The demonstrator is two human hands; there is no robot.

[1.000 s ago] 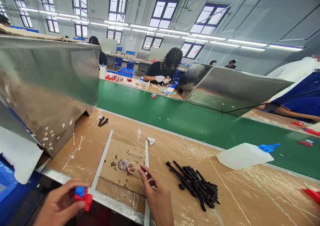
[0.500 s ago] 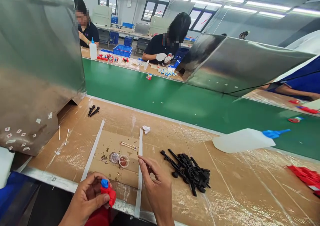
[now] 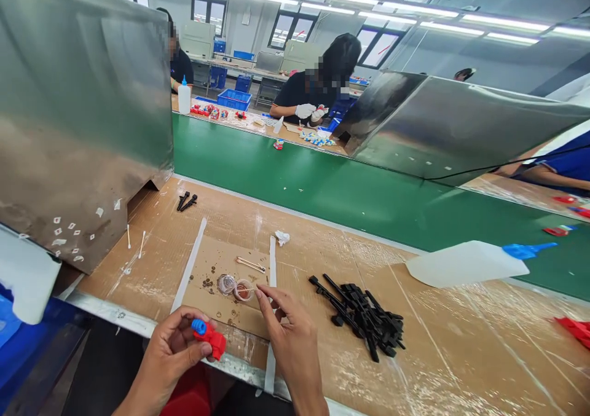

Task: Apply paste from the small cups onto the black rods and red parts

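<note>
My left hand (image 3: 177, 348) grips a small red and blue plastic toy part (image 3: 212, 339) between thumb and fingers, its blue end facing up and left. Thumb and index finger of my right hand (image 3: 290, 330) are pinched at the end of a thin pale stick (image 3: 249, 289). The stick's other end lies in a small clear cup (image 3: 243, 295) with reddish-brown contents. A second small round clear container (image 3: 225, 284) touches this cup. Both stand on a stained cardboard sheet (image 3: 207, 308), which also carries cotton swabs (image 3: 251, 264).
Black plastic parts (image 3: 359, 314) lie piled to the right, with a white bottle (image 3: 465, 263) on its side beyond. Two black pieces (image 3: 187, 201) and more swabs (image 3: 141, 244) lie left, near a metal partition (image 3: 92, 127). A green belt (image 3: 276, 167) runs behind; co-workers sit across it.
My right fingertips have come to the thin stick in the cup. The toy part in my left hand has tilted, its red end swinging right. The whole view has shifted slightly.
</note>
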